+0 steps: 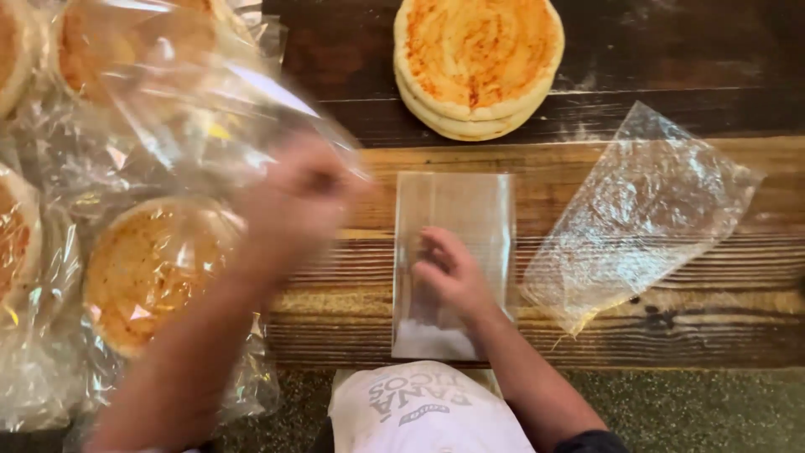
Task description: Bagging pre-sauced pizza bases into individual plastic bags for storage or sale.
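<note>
Flat clear bag (454, 252) lies at the table's (738, 335) near edge, right hand (450, 273) fingers-down on it, not gripping; blurred left hand (293, 201) clutches a bagged flatbread (151, 75); bare wood up to bread stack (478, 63), crumpled bag (641, 214) right.

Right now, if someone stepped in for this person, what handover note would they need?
Left hand: blurred in motion, holding a bagged flatbread above the left pile; grip unclear.
Right hand: fingers resting on the flat clear bag lying on the wooden table.
Things: unbagged flatbread stack at the table's far edge; a crumpled clear bag to the right; several bagged flatbreads heaped on the left.
Done: the left heap is already in bags.
Left: the stack is still bare, and the flat bag holds nothing yet.
</note>
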